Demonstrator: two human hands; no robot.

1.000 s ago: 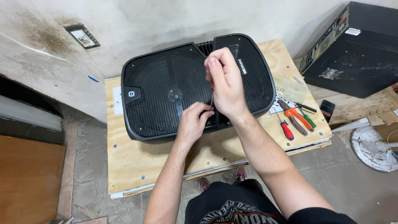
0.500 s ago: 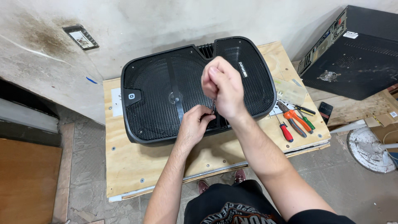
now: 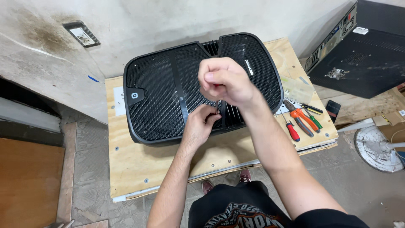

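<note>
A large black speaker cabinet (image 3: 160, 97) lies face up on a plywood table (image 3: 126, 169), its metal grille towards me. My right hand (image 3: 223, 82) is closed around the handle of a screwdriver whose thin shaft (image 3: 217, 106) points straight down at the grille's lower middle. My left hand (image 3: 200, 124) pinches the shaft near its tip, fingers resting on the grille. The tip itself is hidden by my fingers.
Red, orange and green handled tools (image 3: 301, 120) lie on the table's right edge beside a clear plastic box (image 3: 297, 88). A black amplifier case (image 3: 358, 50) sits at the far right, a white fan base (image 3: 379, 147) on the floor. A wall runs behind.
My right hand has turned on the handle and stays above the same spot. My left hand keeps its pinch. The view has shifted slightly.
</note>
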